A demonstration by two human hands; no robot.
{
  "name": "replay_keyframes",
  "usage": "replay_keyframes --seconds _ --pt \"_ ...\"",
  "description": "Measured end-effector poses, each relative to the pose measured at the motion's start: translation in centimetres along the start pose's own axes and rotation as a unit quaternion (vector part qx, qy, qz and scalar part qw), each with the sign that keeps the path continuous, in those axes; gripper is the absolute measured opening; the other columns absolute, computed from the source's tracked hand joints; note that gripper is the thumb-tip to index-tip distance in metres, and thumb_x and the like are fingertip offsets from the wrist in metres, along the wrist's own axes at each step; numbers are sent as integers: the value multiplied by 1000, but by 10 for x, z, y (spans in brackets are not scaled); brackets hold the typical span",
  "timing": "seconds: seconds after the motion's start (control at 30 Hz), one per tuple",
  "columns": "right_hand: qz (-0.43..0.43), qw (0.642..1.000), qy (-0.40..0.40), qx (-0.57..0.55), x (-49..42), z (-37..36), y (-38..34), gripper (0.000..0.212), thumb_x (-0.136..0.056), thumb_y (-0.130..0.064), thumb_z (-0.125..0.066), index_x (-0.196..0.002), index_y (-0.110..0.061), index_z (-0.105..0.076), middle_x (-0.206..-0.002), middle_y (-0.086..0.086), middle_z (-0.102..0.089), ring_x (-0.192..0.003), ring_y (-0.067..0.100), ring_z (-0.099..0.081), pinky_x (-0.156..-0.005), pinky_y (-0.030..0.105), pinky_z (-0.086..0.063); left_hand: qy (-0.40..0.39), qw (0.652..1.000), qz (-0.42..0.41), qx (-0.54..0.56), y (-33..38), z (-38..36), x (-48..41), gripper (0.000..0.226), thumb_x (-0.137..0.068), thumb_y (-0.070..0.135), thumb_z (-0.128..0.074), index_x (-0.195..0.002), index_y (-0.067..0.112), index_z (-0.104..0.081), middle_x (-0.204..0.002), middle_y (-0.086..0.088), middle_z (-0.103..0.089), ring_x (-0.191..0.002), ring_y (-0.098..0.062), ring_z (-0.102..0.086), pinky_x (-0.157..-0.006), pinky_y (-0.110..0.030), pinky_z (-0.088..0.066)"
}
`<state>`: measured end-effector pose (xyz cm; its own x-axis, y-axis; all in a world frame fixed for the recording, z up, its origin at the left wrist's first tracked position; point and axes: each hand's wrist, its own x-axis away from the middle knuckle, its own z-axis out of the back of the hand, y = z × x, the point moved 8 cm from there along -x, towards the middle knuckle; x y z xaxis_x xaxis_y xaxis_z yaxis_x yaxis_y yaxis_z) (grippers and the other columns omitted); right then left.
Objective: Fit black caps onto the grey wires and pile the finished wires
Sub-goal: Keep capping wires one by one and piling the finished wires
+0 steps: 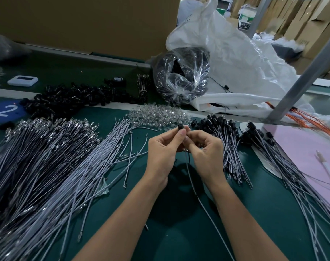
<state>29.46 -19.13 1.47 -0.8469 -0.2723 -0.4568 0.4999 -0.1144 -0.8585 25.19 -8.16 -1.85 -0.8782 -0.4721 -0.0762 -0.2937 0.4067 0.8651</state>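
The left hand (161, 147) pinches the black cap (180, 127) at its fingertips. The right hand (205, 149), touching it, pinches the grey wire (203, 204). The wire's long axis trails from the cap toward the person.

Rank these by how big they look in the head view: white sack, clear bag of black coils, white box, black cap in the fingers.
1. white sack
2. clear bag
3. white box
4. black cap, smallest though nearest the camera
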Motion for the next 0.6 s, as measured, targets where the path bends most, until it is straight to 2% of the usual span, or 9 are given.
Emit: replay_keyframes --seconds 0.13,0.3,0.4,0.5,0.6 --pt "-33 997 -52 -38 -2 -7 7 5 -87 -2 -70 -88 -4 -74 -78 7 -75 -73 17 -73 -71 29 -59 -5 1000 -18 -9 5 3 -2 18 -91 5 -63 -106 -1 -72 -95 -5 -76 -86 -9 -70 -72 -16 -53" --pt "-98 980 -116 -129 -1 -15 16 7 -88 -4 -68 -87 -2 -74 -78 9 -74 -75 17 -71 -72 22 -54 -13 999 -26 -29 2 3 -2 20 -91 6 -63 -108 1 -72 -80 8 -74 -69 5 -62 -61 -9 -45" --pt "-114 974 -131 -147 0 -17 18 7 -88 -3 -67 -85 -3 -73 -76 6 -74 -74 16 -71 -72 21 -53 -16 999 -20 -29 2 2 -1 20 -90 5 -64 -108 1 -72 -80 8 -74 -67 5 -61 -59 -10 -44" --pt "-127 969 -116 -179 1 -17 18 6 -87 -2 -67 -88 -3 -73 -77 5 -74 -75 12 -70 -71 18 -52 -20 1000 -9 -12 2 2 -1 20 -89 7 -65 -106 2 -73 -88 3 -76 -80 -2 -67 -67 -14 -51" --pt "-139 965 -82 -209 2 -15 19 9 -85 -3 -68 -93 0 -72 -79 7 -73 -75 13 -70 -70 19 -53 -30 999 12 14 -2 0 -1 24 -83 19 -68 -103 7 -74 -98 -4 -76 -91 -12 -69 -79 -20 -55"
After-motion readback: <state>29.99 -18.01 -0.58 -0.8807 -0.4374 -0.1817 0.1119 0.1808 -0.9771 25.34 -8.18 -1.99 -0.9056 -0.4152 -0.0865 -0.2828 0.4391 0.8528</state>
